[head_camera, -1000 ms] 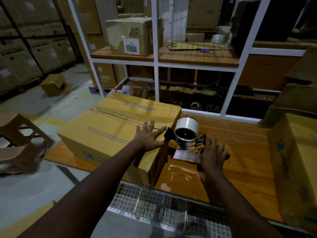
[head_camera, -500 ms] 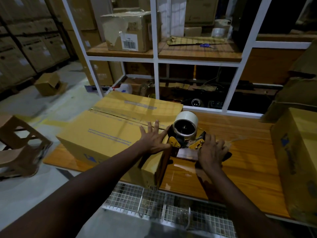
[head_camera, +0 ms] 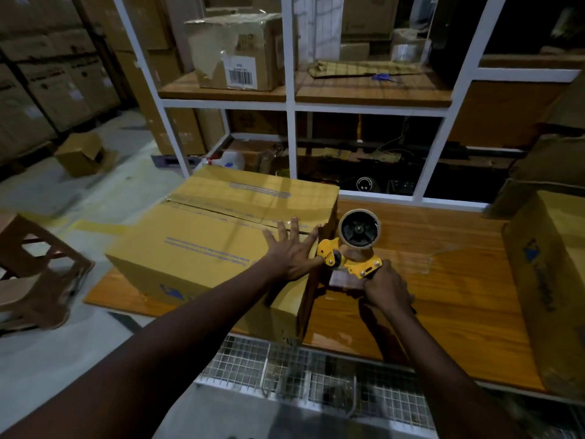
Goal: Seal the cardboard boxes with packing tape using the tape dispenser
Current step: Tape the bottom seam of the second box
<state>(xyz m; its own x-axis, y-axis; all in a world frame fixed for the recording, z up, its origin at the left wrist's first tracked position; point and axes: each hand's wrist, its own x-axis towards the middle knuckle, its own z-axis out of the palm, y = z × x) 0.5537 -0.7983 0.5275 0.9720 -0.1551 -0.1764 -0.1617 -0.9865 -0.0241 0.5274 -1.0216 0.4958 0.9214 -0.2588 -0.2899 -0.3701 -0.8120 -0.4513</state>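
While the left hand (head_camera: 292, 255) lies flat, fingers spread, on the yellow box (head_camera: 221, 239) on the worktop (head_camera: 443, 296), the right hand (head_camera: 384, 288) has its grip closed around the tape dispenser (head_camera: 353, 248) at the box's right end — top seam looks untaped, so sealing's barely begun.

I see a glossy wooden table (head_camera: 443, 293) carrying a yellow cardboard box (head_camera: 202, 248) at its left end, overhanging the near edge. A second box (head_camera: 550, 280) sits at the right edge. Tape dispenser (head_camera: 354, 248) stands between them, beside the left box.
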